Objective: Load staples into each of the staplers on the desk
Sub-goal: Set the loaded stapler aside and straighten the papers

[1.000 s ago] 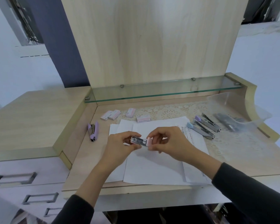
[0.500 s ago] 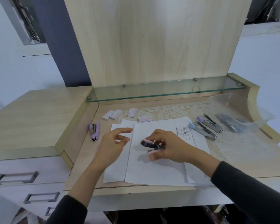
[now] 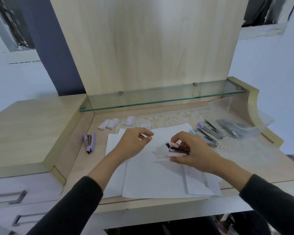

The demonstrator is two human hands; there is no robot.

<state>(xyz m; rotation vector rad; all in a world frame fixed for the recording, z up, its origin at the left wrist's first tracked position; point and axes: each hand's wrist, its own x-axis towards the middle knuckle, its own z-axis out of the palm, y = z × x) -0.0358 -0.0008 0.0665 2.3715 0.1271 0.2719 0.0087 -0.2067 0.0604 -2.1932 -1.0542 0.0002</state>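
Note:
My right hand (image 3: 193, 151) grips a small pink stapler (image 3: 176, 148) just above the white paper sheets (image 3: 151, 177); its pink top and base are spread apart and the dark metal magazine shows between them. My left hand (image 3: 134, 143) hovers over the paper to the left of it, fingers loosely curled, thumb and forefinger close together, with nothing visible between them. A purple stapler (image 3: 90, 142) lies at the desk's left side. Two more staplers, a blue one (image 3: 204, 137) and a purple one (image 3: 211, 128), lie open at the right. Several staple boxes (image 3: 109, 124) sit behind the paper.
A clear plastic bag (image 3: 234, 128) with dark metal items lies at the far right on a lace mat (image 3: 168, 118). A glass shelf (image 3: 159, 99) runs along the back over the desk. A raised wooden cabinet top (image 3: 24, 129) with drawers stands to the left.
My left hand let go of the pink stapler and drew away to the left. My right hand kept the stapler, turned it, and it now stands spread open.

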